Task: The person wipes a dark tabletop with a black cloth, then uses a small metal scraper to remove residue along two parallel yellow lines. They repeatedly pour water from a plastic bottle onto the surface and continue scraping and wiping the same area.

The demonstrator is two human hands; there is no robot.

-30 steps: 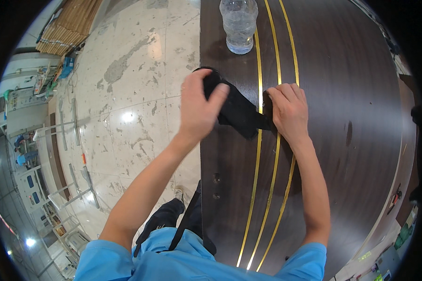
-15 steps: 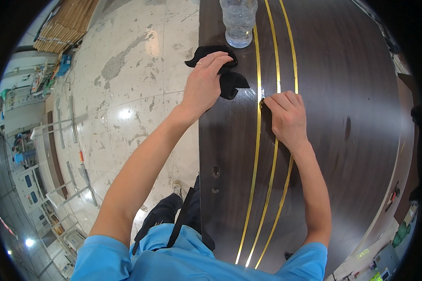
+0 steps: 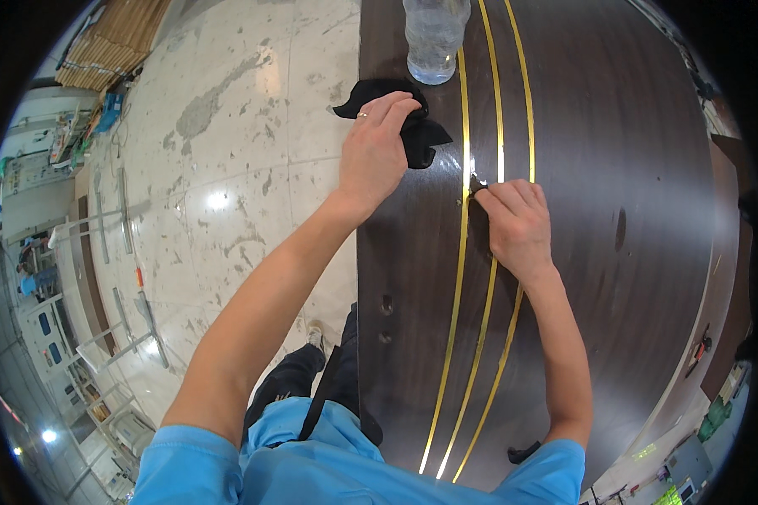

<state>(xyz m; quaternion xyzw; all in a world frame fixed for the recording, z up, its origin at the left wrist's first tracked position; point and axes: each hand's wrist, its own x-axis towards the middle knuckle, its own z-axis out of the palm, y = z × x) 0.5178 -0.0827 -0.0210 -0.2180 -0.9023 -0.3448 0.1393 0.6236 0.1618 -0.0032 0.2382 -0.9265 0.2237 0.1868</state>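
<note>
My left hand (image 3: 376, 156) is closed on a black cloth (image 3: 426, 139) at the left edge of a dark brown wood-grain panel (image 3: 640, 311). Part of the cloth hangs past that edge. My right hand (image 3: 518, 227) is a fist resting over the middle of three gold strips (image 3: 461, 278) that run lengthwise along the panel. A small dark bit (image 3: 477, 188) pokes out by its thumb, against the left strip; the rest is hidden in the fingers. Wet-looking shiny spots show on the panel between the two hands.
A clear bottle (image 3: 436, 50) with liquid stands at the far end, beside the left strip. Two oval holes (image 3: 387, 305) sit near the panel's left edge. A small black object (image 3: 524, 453) lies by my right elbow. Metal frames (image 3: 114, 328) and stacked boards (image 3: 109, 42) are on the left.
My right hand has slid a little toward me along the strips. The left hand and cloth have shifted slightly right. More of the black object by my right elbow shows.
</note>
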